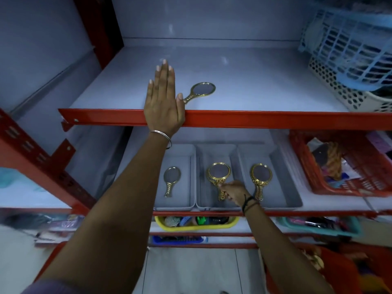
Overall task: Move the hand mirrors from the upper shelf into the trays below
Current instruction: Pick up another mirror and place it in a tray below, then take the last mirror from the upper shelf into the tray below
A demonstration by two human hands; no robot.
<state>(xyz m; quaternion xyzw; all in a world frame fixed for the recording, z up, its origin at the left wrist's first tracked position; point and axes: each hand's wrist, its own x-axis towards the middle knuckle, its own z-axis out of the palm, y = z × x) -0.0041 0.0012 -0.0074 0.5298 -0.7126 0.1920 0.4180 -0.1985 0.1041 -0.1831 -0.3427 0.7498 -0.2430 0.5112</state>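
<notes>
**Third mirror being set down; one left above**

The ornate gold handle of a round hand mirror (219, 177) is pinched, it seems, by the right hand (233, 193) inside the middle grey plastic tray (214, 205). The left hand (162, 100), fingers flat and extended, is laid on the upper white shelf (254, 92) beside the last slim gold mirror (200, 91), which must be grasped next.

A red metal shelving rack (254, 118) with pale grey boards fills the view, backed by a pale wall (201, 18). At 2 o'clock a light blue lattice basket (352, 43) sits on a white perforated one (339, 90). At 3 o'clock stands a red basket (331, 179) of oddments. Toward 6 o'clock, a yellow tray (195, 227) above pale floor tiles (191, 272).
</notes>
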